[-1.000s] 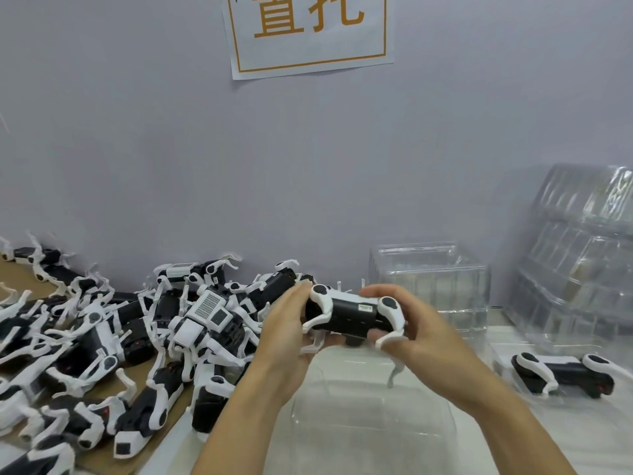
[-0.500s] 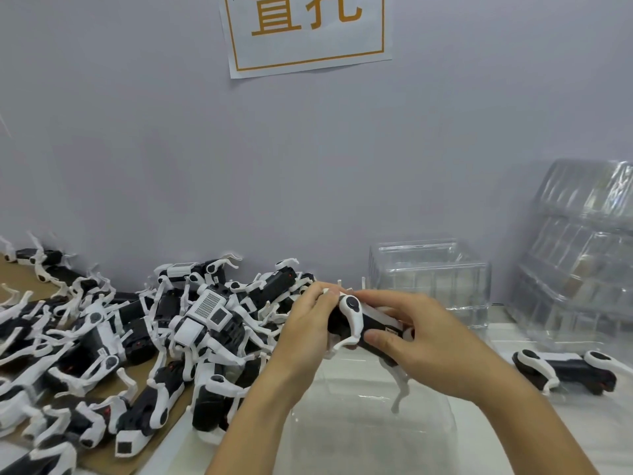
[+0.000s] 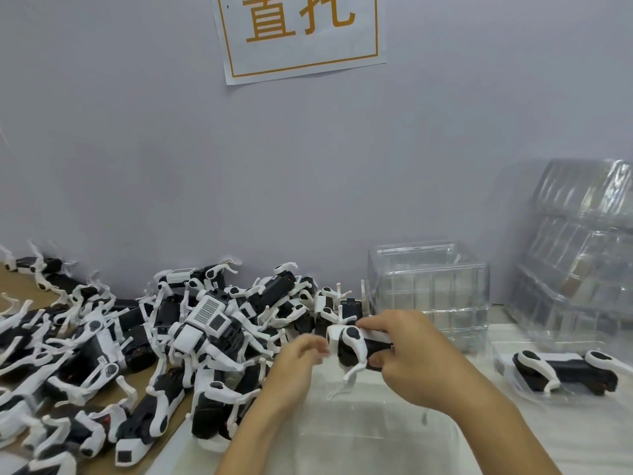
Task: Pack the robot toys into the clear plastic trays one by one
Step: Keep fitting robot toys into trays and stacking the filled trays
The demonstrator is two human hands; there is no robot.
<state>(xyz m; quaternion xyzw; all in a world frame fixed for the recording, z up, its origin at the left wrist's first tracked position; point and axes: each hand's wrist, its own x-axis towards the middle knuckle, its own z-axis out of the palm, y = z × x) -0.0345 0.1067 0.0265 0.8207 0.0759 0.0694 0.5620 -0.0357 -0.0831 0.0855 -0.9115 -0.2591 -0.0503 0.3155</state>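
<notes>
A black-and-white robot toy is held in the air by my right hand, thumb under its body and fingers over its back; one white leg hangs down. My left hand is blurred just left of the toy's white end, fingers curled; I cannot tell whether it touches the toy. Under both hands lies a clear plastic tray on the white table. To the right, another robot toy lies inside a clear tray.
A big pile of robot toys covers the brown cardboard on the left. A stack of clear trays stands against the wall behind my hands, and a taller leaning stack at the far right.
The toy has been turned from side-on to end-on and shifted right in my right hand. My left hand has slid down and left off the toy's body.
</notes>
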